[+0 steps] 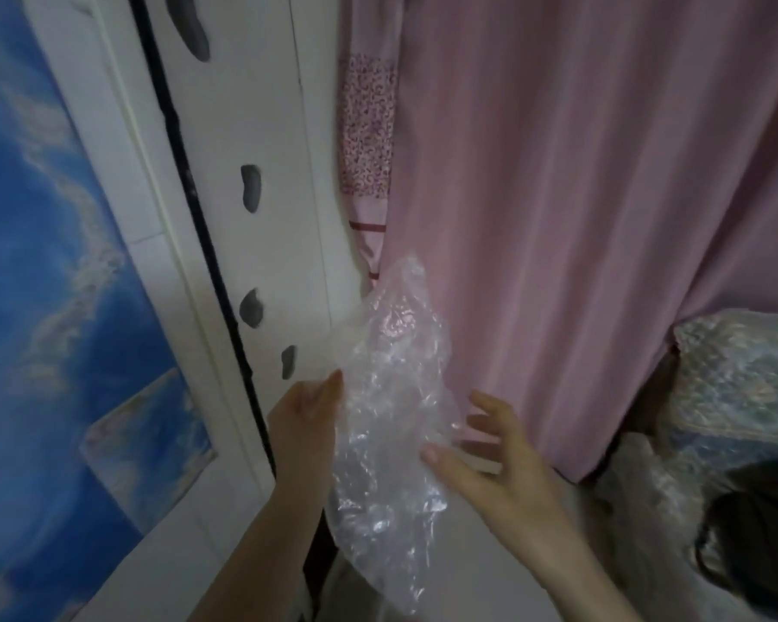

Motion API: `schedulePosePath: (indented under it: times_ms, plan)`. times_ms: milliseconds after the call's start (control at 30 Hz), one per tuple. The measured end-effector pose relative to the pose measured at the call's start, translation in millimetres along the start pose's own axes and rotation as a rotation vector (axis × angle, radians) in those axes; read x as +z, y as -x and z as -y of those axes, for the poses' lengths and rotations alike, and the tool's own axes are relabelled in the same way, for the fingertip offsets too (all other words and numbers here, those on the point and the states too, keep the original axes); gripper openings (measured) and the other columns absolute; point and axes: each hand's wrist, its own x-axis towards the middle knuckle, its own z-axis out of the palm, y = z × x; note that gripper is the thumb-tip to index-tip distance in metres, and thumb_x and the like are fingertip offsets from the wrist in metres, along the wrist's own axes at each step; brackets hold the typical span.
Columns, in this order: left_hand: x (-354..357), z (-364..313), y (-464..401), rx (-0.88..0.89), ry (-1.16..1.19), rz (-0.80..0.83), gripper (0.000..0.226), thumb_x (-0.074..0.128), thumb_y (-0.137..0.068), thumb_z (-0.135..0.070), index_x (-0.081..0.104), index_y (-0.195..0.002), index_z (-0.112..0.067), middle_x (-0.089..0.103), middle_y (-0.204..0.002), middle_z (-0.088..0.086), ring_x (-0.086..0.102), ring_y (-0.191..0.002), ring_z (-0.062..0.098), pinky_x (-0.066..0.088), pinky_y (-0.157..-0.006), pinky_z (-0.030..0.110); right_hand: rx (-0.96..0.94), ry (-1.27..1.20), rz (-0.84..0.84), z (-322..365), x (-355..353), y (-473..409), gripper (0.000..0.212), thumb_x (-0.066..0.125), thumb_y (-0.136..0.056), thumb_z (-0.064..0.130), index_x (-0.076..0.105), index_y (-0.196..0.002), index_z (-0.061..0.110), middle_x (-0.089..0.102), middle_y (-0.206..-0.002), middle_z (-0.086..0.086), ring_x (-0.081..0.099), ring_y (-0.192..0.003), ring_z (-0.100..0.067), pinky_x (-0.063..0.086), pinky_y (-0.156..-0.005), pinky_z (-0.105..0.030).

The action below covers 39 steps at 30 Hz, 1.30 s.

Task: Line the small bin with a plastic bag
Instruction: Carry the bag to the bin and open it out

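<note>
A clear, crinkled plastic bag (389, 397) is held up in the middle of the view, in front of a pink curtain (557, 195). The bag is gripped at its left edge by the left hand (308, 410), the thumb and fingers pinched shut on the film. The right hand (481, 455) is placed against the bag's right side with its fingers spread and loose; the thumb is laid on the plastic, and the other fingers are seen just beside the film, so a firm grip is not shown there. The bag is seen hanging crumpled, its top bunched up near the curtain's edge and its lower end trailing down between the two forearms. To the left, a white door frame (243, 217) with dark oval cut-outs is seen, and beyond it a blue panel (42, 262) painted with clouds. At the right edge, a patterned pale cushion (746, 374) is seen, with a dark shape below it that cannot be made out. The small bin is not shown in this view
</note>
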Motion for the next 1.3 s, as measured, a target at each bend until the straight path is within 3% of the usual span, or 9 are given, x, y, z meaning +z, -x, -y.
schedulePosePath:
  times_ms: [200,333,433,600,733,833,967,1133,1300]
  plan:
    - [32,34,-59,-0.203,0.009,0.020,0.033,0.068,-0.080,-0.034,0.053,-0.063,-0.010,0.056,-0.064,0.009,0.052,-0.060,0.021,0.044,-0.058,0.032,-0.096,0.044,-0.018,-35,23,-120,0.032,0.078,-0.070,0.009,0.063,-0.095,0.022,0.066,-0.085,0.001,0.061,-0.070,-0.015,0.046,-0.056,-0.007]
    - [37,50,-88,-0.271,-0.115,-0.065,0.041,0.072,-0.075,-0.040,0.052,-0.105,-0.021,0.060,-0.096,-0.008,0.062,-0.076,-0.002,0.046,-0.060,0.013,-0.222,0.047,0.141,-46,43,-191,0.030,0.074,-0.072,0.006,0.063,-0.079,0.033,0.068,-0.073,0.009,0.061,-0.058,-0.004,0.043,-0.051,-0.004]
    - [38,45,-86,-0.036,-0.320,-0.360,0.062,0.072,-0.071,-0.046,0.042,-0.124,-0.031,0.046,-0.108,-0.023,0.053,-0.090,-0.014,0.043,-0.076,0.008,-0.313,0.045,0.271,-50,65,-229,0.034,0.076,-0.070,0.006,0.060,-0.081,0.035,0.065,-0.070,0.013,0.060,-0.061,0.002,0.042,-0.053,-0.003]
    - [69,33,-73,-0.135,-0.209,-0.299,0.052,0.053,-0.061,-0.077,0.070,-0.090,-0.037,0.071,-0.086,-0.027,0.063,-0.082,-0.008,0.041,-0.066,0.002,-0.414,-0.061,0.574,-56,95,-247,0.051,0.076,-0.071,0.005,0.048,-0.095,0.040,0.063,-0.082,0.012,0.062,-0.075,0.001,0.045,-0.064,-0.004]
    - [77,38,-64,-0.254,-0.101,-0.427,0.022,0.072,-0.072,-0.040,0.073,-0.090,-0.026,0.077,-0.083,-0.006,0.071,-0.083,0.008,0.054,-0.074,0.022,-0.451,-0.151,0.910,-56,95,-247,0.061,0.077,-0.069,0.007,0.042,-0.109,0.037,0.063,-0.104,0.013,0.061,-0.096,0.003,0.046,-0.081,-0.009]
    - [58,39,-55,-0.280,-0.092,-0.563,0.006,0.069,-0.078,-0.027,0.073,-0.082,-0.025,0.077,-0.083,-0.006,0.070,-0.078,0.004,0.050,-0.065,0.010,-0.470,-0.217,1.030,-47,85,-261,0.052,0.070,-0.070,0.011,0.050,-0.111,0.035,0.063,-0.110,0.016,0.060,-0.103,0.000,0.048,-0.085,-0.016]
    - [28,26,-39,-0.298,-0.134,-0.407,0.029,0.054,-0.080,-0.044,0.074,-0.088,-0.027,0.075,-0.090,-0.009,0.067,-0.088,0.004,0.051,-0.074,0.012,-0.813,-0.173,0.891,-6,95,-304,0.046,0.074,-0.072,0.020,0.056,-0.114,0.026,0.062,-0.115,0.012,0.056,-0.108,0.000,0.045,-0.090,-0.016]
    - [-4,7,-35,-0.275,-0.168,-0.187,0.022,0.052,-0.086,-0.024,0.073,-0.089,-0.021,0.071,-0.082,-0.008,0.064,-0.082,0.005,0.049,-0.075,0.017,-1.221,0.444,1.321,24,164,-321,0.078,0.074,-0.071,0.040,0.033,-0.138,0.038,0.028,-0.152,0.008,0.009,-0.141,-0.013,0.011,-0.115,-0.042]
    - [-36,-7,-26,-0.272,-0.277,-0.114,0.023,0.048,-0.090,-0.011,0.069,-0.095,-0.003,0.071,-0.084,-0.004,0.064,-0.084,0.009,0.048,-0.077,0.017,-1.208,0.593,1.456,5,189,-322,0.031,0.069,-0.074,0.047,0.066,-0.100,0.030,0.051,-0.137,0.010,0.019,-0.138,-0.011,0.013,-0.107,-0.040]
